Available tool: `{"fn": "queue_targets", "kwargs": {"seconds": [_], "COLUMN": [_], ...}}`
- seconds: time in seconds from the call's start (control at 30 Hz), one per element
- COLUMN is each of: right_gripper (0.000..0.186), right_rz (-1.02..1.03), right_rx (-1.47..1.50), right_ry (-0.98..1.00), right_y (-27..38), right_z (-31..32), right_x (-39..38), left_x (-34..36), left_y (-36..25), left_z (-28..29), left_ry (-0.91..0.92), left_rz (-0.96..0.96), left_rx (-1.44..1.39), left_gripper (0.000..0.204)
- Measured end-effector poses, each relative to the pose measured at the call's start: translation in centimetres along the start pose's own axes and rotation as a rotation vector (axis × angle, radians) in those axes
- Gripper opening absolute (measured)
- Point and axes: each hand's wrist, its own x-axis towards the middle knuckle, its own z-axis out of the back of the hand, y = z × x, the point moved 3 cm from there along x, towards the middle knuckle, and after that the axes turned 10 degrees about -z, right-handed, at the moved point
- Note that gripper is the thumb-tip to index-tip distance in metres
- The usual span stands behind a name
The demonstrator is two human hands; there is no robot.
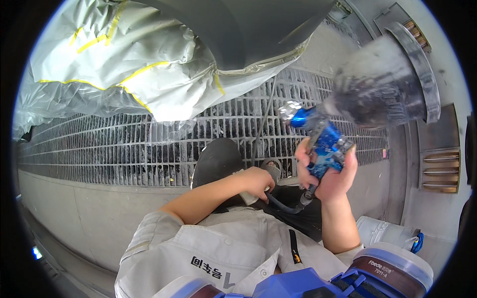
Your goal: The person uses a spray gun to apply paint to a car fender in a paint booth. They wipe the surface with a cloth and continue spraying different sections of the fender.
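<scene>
My right hand (333,184) is closed round the handle of a blue spray gun (325,139), right of centre, with a large paint-smeared cup (370,87) on top and its silver nozzle angled toward the upper left. A dark hose (285,203) runs from the fitting at the bottom of the handle toward my left hand (256,180). That hand is closed on the hose near my knees, beside a pale flat item (246,197) that I cannot make out. The cup is slightly blurred.
A dark curved body panel (258,30) and white masking sheet (164,89) with yellow tape hang over a floor grate (99,149). A grey wall with metal vents (439,171) stands at right, near a pale cylindrical container (377,231). A blue respirator (298,288) edges the bottom.
</scene>
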Motion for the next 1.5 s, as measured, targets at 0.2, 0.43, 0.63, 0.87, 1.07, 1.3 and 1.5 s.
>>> {"fn": "queue_targets", "kwargs": {"seconds": [0.2,0.43,0.63,0.87,1.07,1.3,1.5], "right_gripper": [0.089,0.093,0.088,0.088,0.083,0.083,0.079], "right_rz": [0.178,0.026,0.049,-0.189,-0.11,-0.161,0.019], "right_rx": [0.088,0.117,-0.008,0.076,-0.036,0.296,0.145], "right_ry": [-0.31,0.019,-0.334,0.036,-0.223,0.045,-0.451], "right_y": [-0.5,-2.6,-4.4,-6.8,-6.4,-6.0,-4.0], "right_z": [1.8,0.5,1.6,1.0,4.3,6.6,9.3], "right_x": [-0.5,0.6,2.0,5.4,6.7,3.5,4.0], "left_x": [-0.1,-0.4,-0.4,-0.4,-0.5,0.0,0.0], "left_y": [0.5,1.5,2.5,4.0,4.7,4.0,3.1], "left_z": [0.6,-1.0,-2.3,-3.8,-4.4,-3.9,-2.0], "left_ry": [0.025,0.084,0.054,0.055,-0.008,-0.021,-0.014], "left_rz": [0.005,0.013,0.062,0.056,0.105,0.045,0.093], "left_rx": [-0.018,-0.082,-0.038,-0.021,0.045,0.012,0.073], "left_gripper": [0.036,0.035,0.033,0.031,0.038,0.045,0.044]}}
